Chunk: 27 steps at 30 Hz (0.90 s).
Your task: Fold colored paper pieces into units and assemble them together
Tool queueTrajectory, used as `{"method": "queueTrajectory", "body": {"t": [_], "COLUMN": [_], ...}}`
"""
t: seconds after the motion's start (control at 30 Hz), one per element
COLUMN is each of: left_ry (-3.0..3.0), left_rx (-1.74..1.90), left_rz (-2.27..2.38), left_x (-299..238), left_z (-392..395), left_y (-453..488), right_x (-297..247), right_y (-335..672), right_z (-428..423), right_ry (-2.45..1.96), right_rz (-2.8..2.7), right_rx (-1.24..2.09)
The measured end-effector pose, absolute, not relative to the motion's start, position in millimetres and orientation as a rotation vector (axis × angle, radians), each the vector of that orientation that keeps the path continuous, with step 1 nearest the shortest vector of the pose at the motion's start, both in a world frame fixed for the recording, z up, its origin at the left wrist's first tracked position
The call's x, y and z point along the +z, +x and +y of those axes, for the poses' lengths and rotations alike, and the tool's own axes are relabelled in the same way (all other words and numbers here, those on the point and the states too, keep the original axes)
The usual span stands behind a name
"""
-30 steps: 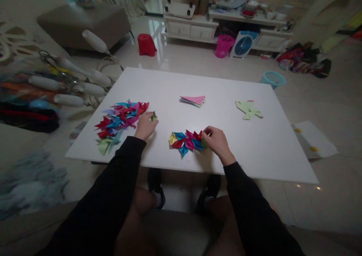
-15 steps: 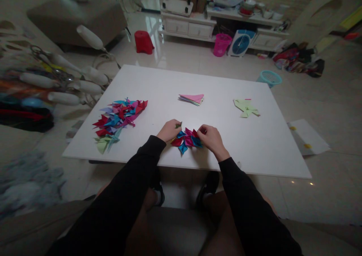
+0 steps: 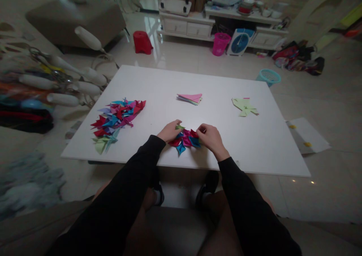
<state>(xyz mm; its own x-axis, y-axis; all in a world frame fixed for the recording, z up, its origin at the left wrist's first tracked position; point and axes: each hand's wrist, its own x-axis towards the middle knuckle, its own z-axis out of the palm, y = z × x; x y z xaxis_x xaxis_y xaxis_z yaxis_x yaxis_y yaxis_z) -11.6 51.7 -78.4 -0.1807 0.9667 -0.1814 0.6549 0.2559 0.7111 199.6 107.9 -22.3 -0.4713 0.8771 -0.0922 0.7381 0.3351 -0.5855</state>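
Moving from the paper pile (image 3: 118, 117) to the folded cluster (image 3: 186, 137) on the table (image 3: 220, 86), the left hand (image 3: 169, 131), fingers parted, brings in a green piece (image 3: 180, 127), apparently extending it; grip indeterminable. The right hand (image 3: 210, 138) pinches near its right edge, hold unconfirmed.

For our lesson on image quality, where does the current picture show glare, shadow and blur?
Head view: glare streaks the floor; head view: a soft shadow on the white table below the right hand; head view: the grey heap far left is smeared.
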Motion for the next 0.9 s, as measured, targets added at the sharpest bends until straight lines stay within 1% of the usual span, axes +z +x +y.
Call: {"method": "queueTrajectory", "body": {"t": [0.3,0.73,0.9], "left_ry": [1.399,1.014,0.896], "left_rx": [0.655,0.559,0.532], "left_rz": [2.061,2.561,2.615], "left_x": [-76,-81,-80], "left_z": [45,18,13], "left_y": [-35,-105,-123], "right_x": [-20,-23,-25], "right_y": [205,201,201], "right_z": [111,106,108], "right_ry": [-1.463,-1.465,-1.457], "right_rz": [-2.348,-2.386,-2.394], "right_rx": [0.861,0.867,0.884]}}
